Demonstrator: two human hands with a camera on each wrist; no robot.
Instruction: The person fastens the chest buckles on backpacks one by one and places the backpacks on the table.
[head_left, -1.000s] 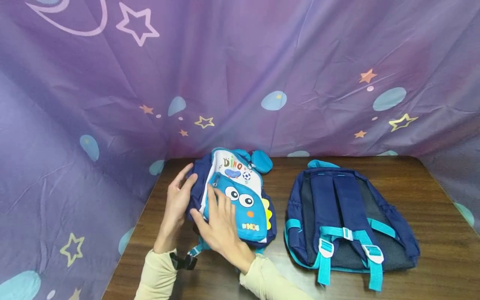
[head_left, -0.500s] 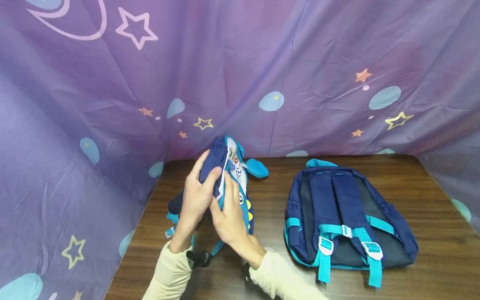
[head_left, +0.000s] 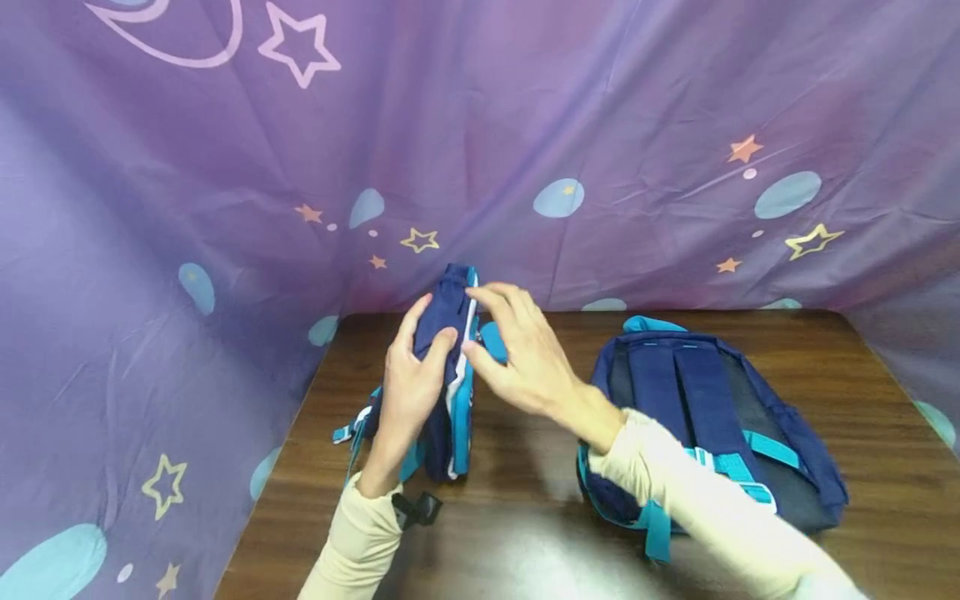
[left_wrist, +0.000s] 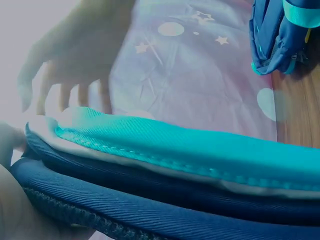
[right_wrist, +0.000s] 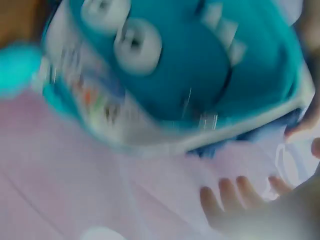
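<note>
Small bag (head_left: 450, 304) on edge, left of the backpack (head_left: 667, 387).
Your left hand (head_left: 412, 379) grips its side; your right hand (head_left: 532, 354), loosely spread, holds nothing. If your left grip slackens, it could topple toward the backpack.

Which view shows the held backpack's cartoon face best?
Right wrist: the face shows its eyes and teeth, though blurred. Head shows the backpack nearly edge-on, face turned aside; left wrist shows only its teal, white and navy edge.
</note>
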